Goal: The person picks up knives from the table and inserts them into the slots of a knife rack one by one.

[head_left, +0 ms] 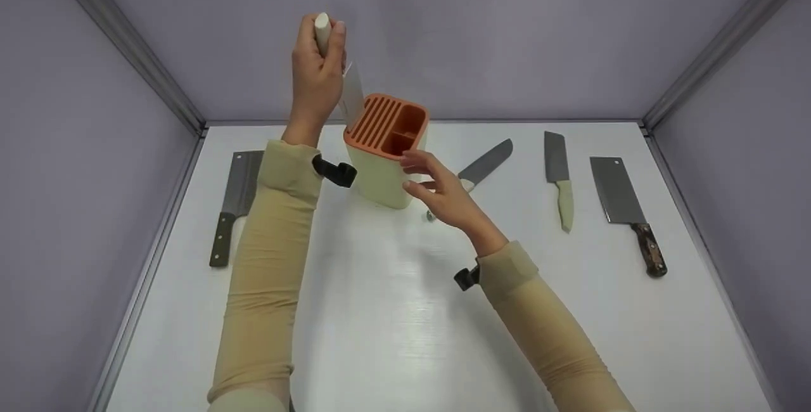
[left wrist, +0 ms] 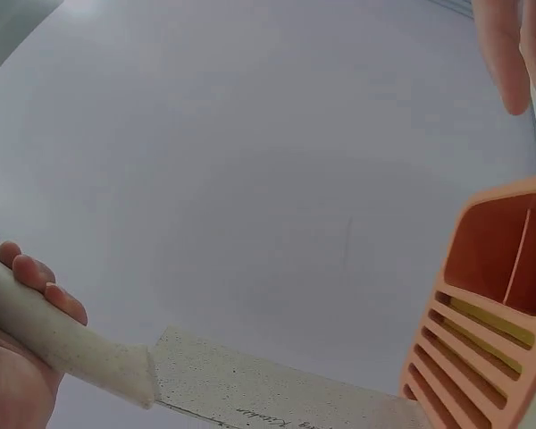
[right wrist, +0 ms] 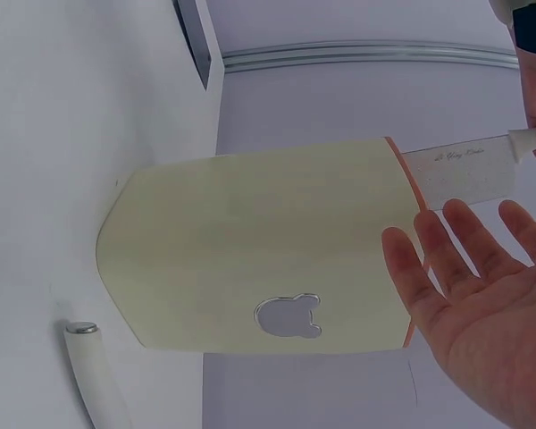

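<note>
Knife (left wrist: pixel 196 375) in left hand (head_left: pixel 317 73), "Kitchen" on blade (left wrist: pixel 268 389)

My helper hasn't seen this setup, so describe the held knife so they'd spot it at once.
On the white table stands a pale green knife block with an orange slotted top. Beside its left edge in the head view, the left hand grips a pale-handled knife, blade pointing down. Unlike the other visible knives, which lie on the table, it is held up.
</note>
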Demonstrator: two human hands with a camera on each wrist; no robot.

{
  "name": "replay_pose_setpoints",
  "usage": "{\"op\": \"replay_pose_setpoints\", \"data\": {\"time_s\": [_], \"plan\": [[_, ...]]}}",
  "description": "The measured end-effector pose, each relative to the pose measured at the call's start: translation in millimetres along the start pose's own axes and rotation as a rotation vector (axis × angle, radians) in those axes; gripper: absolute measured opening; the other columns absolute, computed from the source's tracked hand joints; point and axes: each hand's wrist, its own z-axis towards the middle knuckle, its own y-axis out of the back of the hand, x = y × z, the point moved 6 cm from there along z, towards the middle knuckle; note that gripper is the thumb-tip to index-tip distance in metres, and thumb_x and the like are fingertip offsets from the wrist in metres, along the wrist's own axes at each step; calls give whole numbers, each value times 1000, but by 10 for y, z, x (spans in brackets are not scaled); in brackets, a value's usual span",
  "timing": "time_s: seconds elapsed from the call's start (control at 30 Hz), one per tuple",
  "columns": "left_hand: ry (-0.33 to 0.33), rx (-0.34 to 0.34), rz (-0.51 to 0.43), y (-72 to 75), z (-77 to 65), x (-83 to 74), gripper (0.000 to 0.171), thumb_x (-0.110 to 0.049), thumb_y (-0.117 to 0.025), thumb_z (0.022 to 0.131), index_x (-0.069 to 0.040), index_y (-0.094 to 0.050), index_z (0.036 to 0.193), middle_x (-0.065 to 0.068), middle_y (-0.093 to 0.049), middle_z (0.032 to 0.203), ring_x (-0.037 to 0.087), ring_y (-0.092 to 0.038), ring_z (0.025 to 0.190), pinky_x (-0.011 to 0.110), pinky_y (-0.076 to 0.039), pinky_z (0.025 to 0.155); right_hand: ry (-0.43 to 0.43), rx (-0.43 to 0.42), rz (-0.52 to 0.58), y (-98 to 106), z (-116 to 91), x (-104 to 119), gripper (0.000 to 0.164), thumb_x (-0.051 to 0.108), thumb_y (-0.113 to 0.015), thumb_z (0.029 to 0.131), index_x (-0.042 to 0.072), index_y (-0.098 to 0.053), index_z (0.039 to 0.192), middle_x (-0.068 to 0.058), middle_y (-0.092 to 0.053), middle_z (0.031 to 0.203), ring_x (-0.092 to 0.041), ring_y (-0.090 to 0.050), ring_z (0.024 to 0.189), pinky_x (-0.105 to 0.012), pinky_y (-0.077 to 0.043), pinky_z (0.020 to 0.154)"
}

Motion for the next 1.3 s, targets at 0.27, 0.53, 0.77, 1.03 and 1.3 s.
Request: {"op": "replay_pose_setpoints", "data": {"time_s": [0.27, 0.53, 0.77, 1.03, 1.3], "plan": [[39, 26, 9, -52, -163, 317, 11, -15, -46, 105, -6, -51, 100, 1, -46, 73, 14, -42, 63, 26, -36, 60, -18, 7, 12, -49, -52, -176, 51, 11, -54, 102, -6, -35, 146, -28, -46, 136, -39, -46, 127, -50, -43, 98], [172, 57, 25, -107, -329, 588, 10, -16, -45, 106, -8, -47, 100, 3, -43, 74, 15, -40, 66, 28, -35, 66, -73, 10, 0, -121, -101, -672, 52, 20, -56, 102, 3, -38, 147, -18, -50, 137, -24, -49, 126, -45, -44, 98], [241, 88, -12, -124, -458, 472, 9, -11, -43, 106, -5, -46, 100, 11, -43, 73, 19, -40, 64, 27, -36, 64, -100, 17, 35, -163, -181, -784, 53, 14, -57, 101, 1, -36, 148, -23, -48, 138, -33, -48, 127, -51, -43, 98], [267, 105, -10, -140, -523, 488, 11, -11, -42, 106, -2, -45, 102, 3, -45, 76, 30, -44, 66, 26, -38, 60, -138, 37, 27, -177, -238, -906, 54, 24, -56, 102, 8, -36, 150, -22, -47, 140, -33, -48, 128, -46, -44, 99], [312, 112, 12, -168, -529, 734, 13, -15, -42, 106, -3, -46, 109, 13, -47, 86, 19, -47, 69, 28, -40, 63, -189, 27, 22, -153, -268, -1019, 54, 21, -57, 102, 4, -36, 149, -23, -47, 139, -35, -48, 128, -50, -42, 100]]}}
